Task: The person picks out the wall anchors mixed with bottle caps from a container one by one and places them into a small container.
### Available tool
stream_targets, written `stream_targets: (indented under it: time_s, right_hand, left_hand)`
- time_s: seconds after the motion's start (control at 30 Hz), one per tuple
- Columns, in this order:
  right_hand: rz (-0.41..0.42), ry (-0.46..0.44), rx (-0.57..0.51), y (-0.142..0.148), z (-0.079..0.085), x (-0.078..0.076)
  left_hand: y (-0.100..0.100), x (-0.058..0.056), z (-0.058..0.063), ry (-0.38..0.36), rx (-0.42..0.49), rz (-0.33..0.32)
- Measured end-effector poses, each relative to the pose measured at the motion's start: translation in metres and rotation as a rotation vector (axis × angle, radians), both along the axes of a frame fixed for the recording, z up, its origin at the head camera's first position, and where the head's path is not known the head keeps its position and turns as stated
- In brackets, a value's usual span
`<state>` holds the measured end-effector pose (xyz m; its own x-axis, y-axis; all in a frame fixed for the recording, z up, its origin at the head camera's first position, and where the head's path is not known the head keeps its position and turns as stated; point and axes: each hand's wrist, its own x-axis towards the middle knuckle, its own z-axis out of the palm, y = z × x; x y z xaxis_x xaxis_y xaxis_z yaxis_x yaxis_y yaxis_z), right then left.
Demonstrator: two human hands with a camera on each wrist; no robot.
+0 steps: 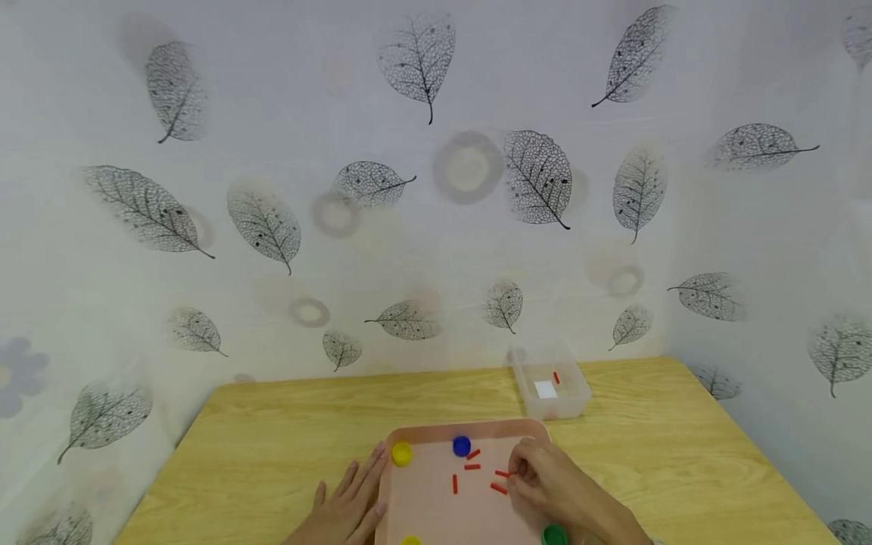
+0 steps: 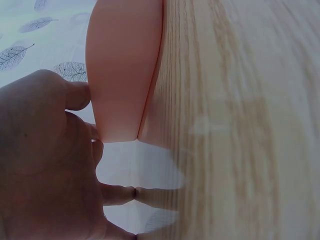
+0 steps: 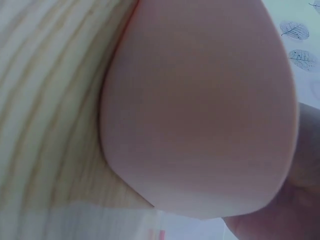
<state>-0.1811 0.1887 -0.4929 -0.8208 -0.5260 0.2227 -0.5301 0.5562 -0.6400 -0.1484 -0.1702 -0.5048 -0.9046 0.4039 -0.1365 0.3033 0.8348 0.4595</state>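
Head view shows the left hand (image 1: 345, 509), fingers extended, against the pink tray (image 1: 425, 516), presumably steadying it, while the right hand (image 1: 555, 482) pinches a red stick (image 1: 501, 474) by one end (likely for finer control) within the tray, near several loose red sticks (image 1: 472, 467).

We see a smooth, plastic-looking pink tray (image 1: 422, 503), a glossy wood-grain desk (image 1: 306, 424) and a translucent plastic box (image 1: 562, 409).
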Motion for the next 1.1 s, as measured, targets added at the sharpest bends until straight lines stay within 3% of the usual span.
stream_targets:
  time_s: [0.23, 0.47, 0.6, 0.87, 1.1]
  right_hand:
    - [-0.002, 0.040, -0.041, 0.005, 0.008, 0.000]
    - [-0.021, 0.220, -0.081, 0.010, 0.017, -0.004]
    - [-0.053, 0.274, -0.083, 0.015, 0.021, -0.006]
    - [-0.103, 0.204, -0.090, 0.022, 0.034, -0.011]
    - [-0.175, 0.282, -0.085, 0.030, 0.045, -0.019]
  left_hand:
    - [0.001, -0.001, -0.001, 0.002, -0.001, 0.005]
    - [-0.001, -0.001, -0.002, -0.006, 0.016, 0.001]
    - [-0.001, -0.002, -0.004, 0.001, 0.006, 0.005]
    - [0.000, -0.002, -0.008, 0.020, -0.009, 0.013]
    - [0.000, -0.004, -0.008, 0.013, -0.025, 0.018]
